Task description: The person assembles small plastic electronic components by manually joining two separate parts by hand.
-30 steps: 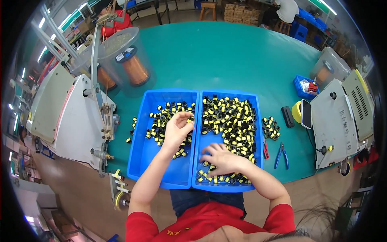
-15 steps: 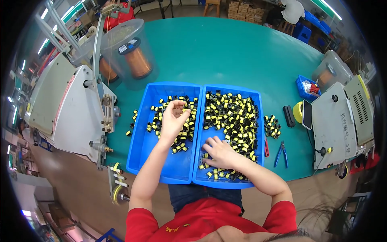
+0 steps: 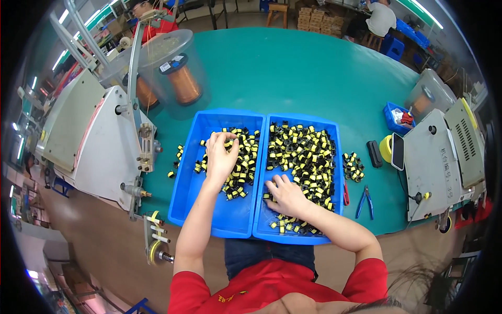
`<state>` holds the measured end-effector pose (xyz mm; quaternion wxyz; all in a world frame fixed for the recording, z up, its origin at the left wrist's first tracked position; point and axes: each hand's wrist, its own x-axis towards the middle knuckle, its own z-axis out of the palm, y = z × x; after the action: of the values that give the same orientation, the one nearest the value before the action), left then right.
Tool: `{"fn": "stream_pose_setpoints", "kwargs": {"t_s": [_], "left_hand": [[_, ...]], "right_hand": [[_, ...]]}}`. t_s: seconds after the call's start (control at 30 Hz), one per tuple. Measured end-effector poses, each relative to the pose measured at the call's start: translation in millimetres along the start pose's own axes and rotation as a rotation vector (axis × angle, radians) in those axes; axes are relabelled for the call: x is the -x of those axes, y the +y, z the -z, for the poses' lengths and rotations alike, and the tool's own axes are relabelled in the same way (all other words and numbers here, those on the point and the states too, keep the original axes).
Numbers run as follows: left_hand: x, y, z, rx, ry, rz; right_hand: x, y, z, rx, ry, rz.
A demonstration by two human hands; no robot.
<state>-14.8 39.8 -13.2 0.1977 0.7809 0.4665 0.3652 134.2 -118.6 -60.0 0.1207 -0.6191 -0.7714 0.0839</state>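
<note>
Over the left blue tray (image 3: 179,193) my left hand (image 3: 221,159) is raised, thumb and fingers curled toward each other. Whatever lies between the fingertips is too small to make out. Beneath it is a pile of small wound coils (image 3: 238,180), black with yellow tape. My right hand (image 3: 288,196) is low in the right blue tray (image 3: 256,225), its fingers spread beside the heap. That tray holds far more of the same black-and-yellow coils (image 3: 308,157). Some of them are hidden under my right hand and forearm.
Loose coils (image 3: 353,167) lie right of the trays, near blue-handled pliers (image 3: 365,202), a red tool (image 3: 346,193) and a phone (image 3: 398,152). Winding machines (image 3: 104,146) flank the green table (image 3: 251,68). Copper wire spools (image 3: 183,83) stand at back left. Other people sit farther off.
The view has shifted slightly, so the trays sit a little farther right. My left hand has moved slightly left relative to the tray; my right hand stays in nearly the same place.
</note>
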Motion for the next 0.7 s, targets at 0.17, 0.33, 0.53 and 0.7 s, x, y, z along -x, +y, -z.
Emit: {"fn": "stream_pose_setpoints", "kwargs": {"t_s": [0.17,0.33,0.53,0.7], "left_hand": [[13.6,11.6,-6.4,0.115,-0.132,-0.214],[32.0,35.8,-5.4,0.238,-0.459,-0.304],[62.9,45.6,-13.6,-0.341,-0.439,-0.748],[89.1,53.5,-26.0,-0.742,-0.701,-0.805]], "right_hand": [[0.1,-7.0,-2.2,0.014,-0.017,-0.028],[-5.4,2.6,-4.1,-0.091,-0.053,-0.099],[-7.0,16.0,-4.9,-0.135,-0.080,-0.114],[3.8,11.0,10.5,-0.015,-0.239,-0.054]]}}
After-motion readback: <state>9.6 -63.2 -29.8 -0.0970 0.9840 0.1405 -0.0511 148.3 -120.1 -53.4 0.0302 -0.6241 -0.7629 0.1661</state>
